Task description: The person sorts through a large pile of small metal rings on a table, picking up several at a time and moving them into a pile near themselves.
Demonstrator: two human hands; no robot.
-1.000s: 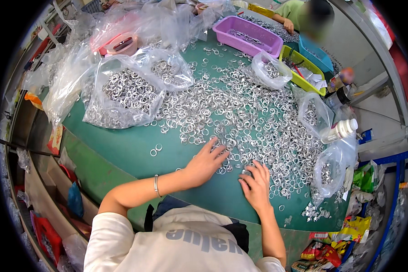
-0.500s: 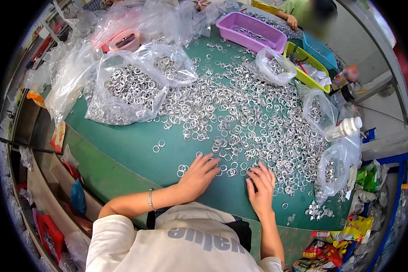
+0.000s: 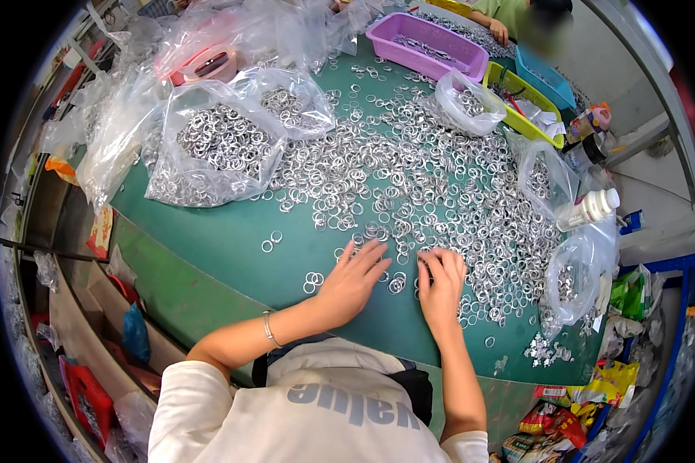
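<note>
My left hand (image 3: 354, 284) rests low over the green table (image 3: 208, 243), fingers spread and touching the near edge of a wide spread of silvery metal rings (image 3: 417, 185). A bracelet circles my left wrist. Just to its right is my right hand (image 3: 442, 292), fingers bent but apart, tips down among the rings. Neither hand visibly grips a ring, though what lies under the fingertips is hidden. A few rings (image 3: 313, 282) lie loose left of my left hand, and a pair (image 3: 271, 242) sits farther out.
Clear plastic bags of rings (image 3: 224, 147) stand at the far left, with another bag (image 3: 575, 278) at the right beside a white bottle (image 3: 592, 210). Purple (image 3: 417, 60), yellow-green (image 3: 531, 123) and blue baskets (image 3: 547, 86) line the back. Another person's hand (image 3: 500, 32) is beyond. Snowflake-shaped pieces (image 3: 544, 351) lie near right.
Both hands have moved slightly away from me, deeper into the near edge of the rings. My left hand has also shifted right, and some rings near the fingers have moved.
</note>
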